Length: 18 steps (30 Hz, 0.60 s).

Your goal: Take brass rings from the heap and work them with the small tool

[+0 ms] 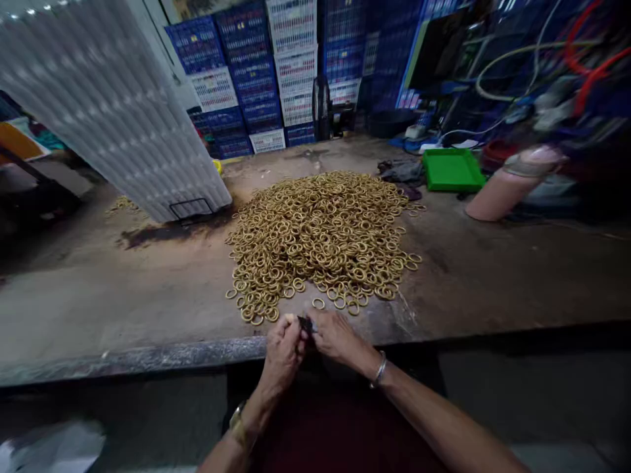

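Left hand (283, 348) and right hand (340, 336): fingers curled closed on a small dark object (305, 324), shape indistinct, at the tabletop (172, 295) front edge, near heaped gold-coloured metallic rings (320, 230). A loosened pinch could drop it overboard.

The table (162, 289) (stained) carries heaped golden rings (325, 236).

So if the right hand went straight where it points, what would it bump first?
The right hand seems to touch the small dark thing; past that, it would probably bump the left hand, though depth is unclear.
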Tool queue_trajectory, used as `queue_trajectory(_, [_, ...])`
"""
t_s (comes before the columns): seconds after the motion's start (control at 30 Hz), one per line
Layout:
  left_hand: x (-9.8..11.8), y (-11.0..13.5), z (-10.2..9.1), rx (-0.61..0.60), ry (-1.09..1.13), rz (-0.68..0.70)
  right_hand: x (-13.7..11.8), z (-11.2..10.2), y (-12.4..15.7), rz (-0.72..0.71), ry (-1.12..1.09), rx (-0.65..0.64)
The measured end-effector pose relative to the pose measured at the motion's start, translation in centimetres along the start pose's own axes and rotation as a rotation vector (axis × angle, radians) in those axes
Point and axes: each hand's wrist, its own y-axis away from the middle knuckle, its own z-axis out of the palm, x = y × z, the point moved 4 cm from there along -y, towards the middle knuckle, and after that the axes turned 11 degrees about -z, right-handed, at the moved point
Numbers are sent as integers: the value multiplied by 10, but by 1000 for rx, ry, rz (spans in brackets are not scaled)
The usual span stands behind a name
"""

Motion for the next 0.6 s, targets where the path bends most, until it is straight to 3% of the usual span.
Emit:
queue_trajectory(0.13, [1, 15, 0, -102, 127, -43, 8, 2, -9, 118, 76, -30])
queue_trajectory(0.23, [0, 23, -4, -153, 248, -107, 12, -1, -21, 152, 122, 14])
queue_trajectory(0.43, [-3, 18, -21, -141, 435, -154, 7, -1, -53, 111, 167, 127])
queue_trajectory(0.6, [-4, 14, -29, -136, 518, -173, 9, 7, -71, 130, 251, 72])
